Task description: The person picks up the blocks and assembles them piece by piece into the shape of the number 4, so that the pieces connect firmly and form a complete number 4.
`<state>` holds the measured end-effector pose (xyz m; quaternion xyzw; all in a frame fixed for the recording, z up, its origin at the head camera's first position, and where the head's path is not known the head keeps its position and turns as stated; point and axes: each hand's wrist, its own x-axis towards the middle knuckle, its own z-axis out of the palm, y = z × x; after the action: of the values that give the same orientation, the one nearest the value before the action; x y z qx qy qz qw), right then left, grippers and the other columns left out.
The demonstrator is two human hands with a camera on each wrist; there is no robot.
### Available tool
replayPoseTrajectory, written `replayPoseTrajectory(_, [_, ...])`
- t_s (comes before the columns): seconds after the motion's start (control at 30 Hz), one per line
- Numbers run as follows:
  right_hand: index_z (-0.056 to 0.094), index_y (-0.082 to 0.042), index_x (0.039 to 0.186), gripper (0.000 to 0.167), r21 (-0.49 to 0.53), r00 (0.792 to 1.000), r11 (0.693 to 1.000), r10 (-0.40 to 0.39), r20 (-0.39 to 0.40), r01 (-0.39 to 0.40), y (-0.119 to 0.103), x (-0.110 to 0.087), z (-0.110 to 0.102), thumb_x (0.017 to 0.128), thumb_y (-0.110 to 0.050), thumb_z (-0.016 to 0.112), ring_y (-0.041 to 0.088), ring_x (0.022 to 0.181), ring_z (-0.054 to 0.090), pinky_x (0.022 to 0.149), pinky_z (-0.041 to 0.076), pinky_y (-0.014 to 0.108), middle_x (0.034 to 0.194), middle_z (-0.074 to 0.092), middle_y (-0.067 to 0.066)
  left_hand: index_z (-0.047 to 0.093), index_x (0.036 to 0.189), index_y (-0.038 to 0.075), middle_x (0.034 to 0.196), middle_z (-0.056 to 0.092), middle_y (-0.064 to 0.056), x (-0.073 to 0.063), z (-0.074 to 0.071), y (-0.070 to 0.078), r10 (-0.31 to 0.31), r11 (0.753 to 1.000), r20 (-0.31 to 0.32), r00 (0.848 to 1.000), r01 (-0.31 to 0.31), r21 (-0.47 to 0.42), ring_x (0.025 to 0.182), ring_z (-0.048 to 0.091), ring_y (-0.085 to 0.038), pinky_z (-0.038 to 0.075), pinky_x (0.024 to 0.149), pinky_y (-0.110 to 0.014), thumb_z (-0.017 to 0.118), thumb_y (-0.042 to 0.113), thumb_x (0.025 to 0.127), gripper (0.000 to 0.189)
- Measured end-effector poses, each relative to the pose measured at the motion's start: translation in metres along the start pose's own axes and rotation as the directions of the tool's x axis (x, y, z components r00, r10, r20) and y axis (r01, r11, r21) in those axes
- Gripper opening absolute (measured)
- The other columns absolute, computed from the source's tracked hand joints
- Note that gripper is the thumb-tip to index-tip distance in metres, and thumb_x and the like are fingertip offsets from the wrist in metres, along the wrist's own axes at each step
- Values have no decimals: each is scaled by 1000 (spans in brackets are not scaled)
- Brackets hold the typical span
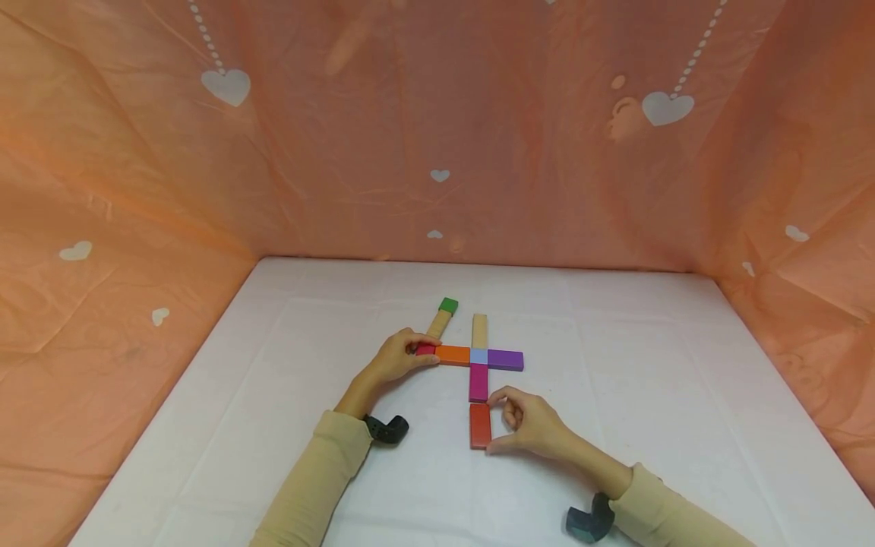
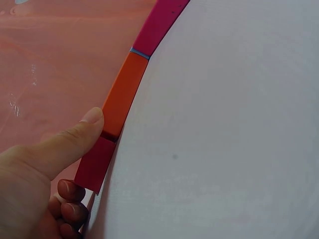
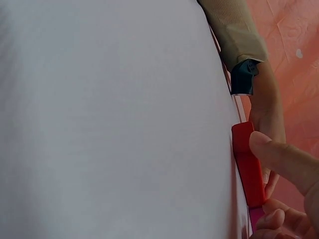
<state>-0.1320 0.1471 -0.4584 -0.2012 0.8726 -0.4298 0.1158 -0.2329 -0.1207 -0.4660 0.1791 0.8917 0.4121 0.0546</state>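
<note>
Flat coloured blocks form a cross on the white cloth. My left hand (image 1: 399, 355) holds a crimson block (image 2: 95, 162) at the cross's left end, its thumb reaching the seam with the orange block (image 1: 453, 355). A small light blue block (image 1: 478, 355) marks the crossing, with a purple block (image 1: 506, 360) to its right, a plain wooden block (image 1: 480, 331) beyond it and a magenta block (image 1: 478, 382) nearer. Below the magenta one lies a red block (image 1: 480, 426). My right hand (image 1: 536, 425) pinches that red block along its right side, thumb at the near corner, forefinger at the far corner.
Behind my left hand, another plain wooden block (image 1: 440, 324) lies aslant with a green block (image 1: 448, 306) at its far end. Orange sheeting (image 1: 437, 205) with white hearts surrounds the white tabletop (image 1: 615, 365). Each wrist wears a dark camera mount (image 1: 386, 430).
</note>
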Motion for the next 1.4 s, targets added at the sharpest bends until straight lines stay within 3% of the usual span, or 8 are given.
replayPoseTrajectory(0.6, [61, -7, 106, 52, 4, 999, 1000, 15, -33, -15, -2, 2, 1, 64, -21, 89, -2, 57, 37, 57, 35, 18, 63, 41, -7, 72, 113, 8, 79, 47, -4, 0, 0, -2, 56, 998, -27, 998, -57, -26, 76, 39, -12, 30, 68, -20, 77, 18, 81, 34])
replayPoseTrajectory(0.83, [60, -7, 105, 52, -7, 999, 1000, 13, -43, -13, -1, 2, 1, 64, -21, 89, -2, 57, 38, 58, 35, 19, 63, 42, -5, 72, 113, 6, 80, 50, -9, -1, -1, -1, 73, 997, -29, 997, -74, -37, 76, 39, -13, 29, 68, -21, 77, 18, 81, 34])
replayPoseTrajectory(1.4, [60, -6, 104, 52, -15, 998, 1000, 13, -69, -14, -2, 3, 0, 64, -21, 89, -2, 57, 36, 58, 34, 18, 63, 41, -5, 72, 112, 7, 83, 53, -10, 0, -2, -1, 68, 996, -28, 997, -69, -49, 78, 40, -13, 31, 70, -22, 77, 18, 81, 34])
